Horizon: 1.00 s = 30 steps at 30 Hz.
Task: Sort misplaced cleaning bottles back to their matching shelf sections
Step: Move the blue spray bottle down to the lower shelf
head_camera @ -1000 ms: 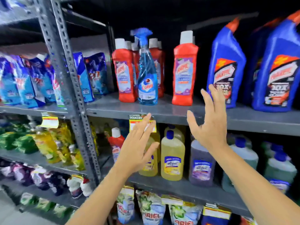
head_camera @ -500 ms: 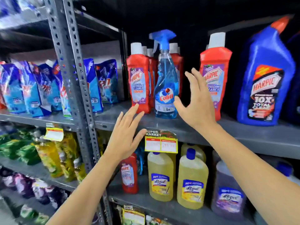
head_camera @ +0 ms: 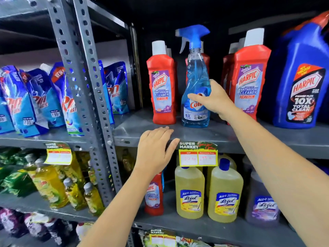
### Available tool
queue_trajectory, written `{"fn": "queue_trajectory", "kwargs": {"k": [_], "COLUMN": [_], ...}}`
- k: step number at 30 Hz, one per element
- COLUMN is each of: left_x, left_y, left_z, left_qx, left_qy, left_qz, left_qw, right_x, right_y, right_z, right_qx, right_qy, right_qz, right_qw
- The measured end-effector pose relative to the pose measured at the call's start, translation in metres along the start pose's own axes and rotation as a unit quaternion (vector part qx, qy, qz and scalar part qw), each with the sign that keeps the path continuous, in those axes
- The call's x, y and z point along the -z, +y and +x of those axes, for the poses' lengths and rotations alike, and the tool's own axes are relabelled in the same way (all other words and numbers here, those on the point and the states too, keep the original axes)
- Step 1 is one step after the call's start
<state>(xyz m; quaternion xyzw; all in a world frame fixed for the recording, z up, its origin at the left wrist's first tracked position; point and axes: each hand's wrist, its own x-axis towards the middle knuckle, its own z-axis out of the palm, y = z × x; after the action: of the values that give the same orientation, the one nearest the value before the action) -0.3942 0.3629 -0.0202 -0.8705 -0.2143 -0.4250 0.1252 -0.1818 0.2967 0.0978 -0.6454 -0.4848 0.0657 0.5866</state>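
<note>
Since the earlier frame, the right hand (head_camera: 214, 100) has moved from open air beside the spray bottle (head_camera: 195, 90) onto the bottle itself. The left hand (head_camera: 154, 152) has risen from below the shelf edge to rest on the front lip of the upper shelf (head_camera: 231, 136).

Right hand: fingers closed around the label area of the spray bottle, thumb across the front. The bottle is blue and clear, upright, its base on the upper shelf.

Left hand: fingers extended and spread, palm down, gripping nothing. It lies at 7 o'clock from the spray bottle, clear of it.

Position of the spray bottle: between two groups of red bathroom cleaner bottles. The nearest red bottle (head_camera: 162, 86) stands just beside it at 9 o'clock; another red bottle (head_camera: 249, 82) stands at 3 o'clock, behind the right wrist. A large blue toilet cleaner bottle (head_camera: 300, 82) stands further out at 3 o'clock.

Lower shelf: a single red bottle (head_camera: 154, 196) stands at 6 o'clock from the left hand, partly covered by the left forearm, next to two yellow floor cleaner bottles (head_camera: 189, 191). A price tag (head_camera: 198, 154) hangs from the upper shelf edge, touching the left thumb side.
</note>
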Motion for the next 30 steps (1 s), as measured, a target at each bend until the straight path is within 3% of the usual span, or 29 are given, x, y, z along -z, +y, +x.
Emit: {"fn": "queue_trajectory", "kwargs": {"k": [5,12,16,21,24,30], "left_x": [-0.003,-0.003,-0.001,-0.014,-0.041,-0.099], "left_y": [-0.003,-0.006,-0.012,-0.014,-0.022,-0.055], "left_z": [-0.001,-0.004,-0.022,-0.092,-0.152,-0.262], "left_qx": [0.001,-0.012,-0.047,-0.050,-0.041,-0.002], "left_qy": [-0.005,0.002,0.004,0.004,-0.065,-0.274], "left_qz": [-0.001,-0.028,-0.073,-0.131,-0.146,-0.111], "left_qw": [1.000,1.000,0.996,0.990,0.986,0.955], "right_x": [-0.003,-0.023,-0.028,-0.018,-0.017,-0.042], "right_y": [-0.008,-0.023,-0.042,-0.052,-0.023,0.101], "right_z": [-0.012,-0.072,-0.119,-0.193,-0.234,-0.290], "right_qx": [0.014,0.120,0.161,0.149,0.105,-0.066], "right_qy": [0.022,0.131,0.171,0.183,0.146,0.095], "right_qz": [-0.021,-0.139,-0.099,-0.006,0.023,0.026], "right_qw": [0.999,0.974,0.967,0.972,0.984,0.993]}}
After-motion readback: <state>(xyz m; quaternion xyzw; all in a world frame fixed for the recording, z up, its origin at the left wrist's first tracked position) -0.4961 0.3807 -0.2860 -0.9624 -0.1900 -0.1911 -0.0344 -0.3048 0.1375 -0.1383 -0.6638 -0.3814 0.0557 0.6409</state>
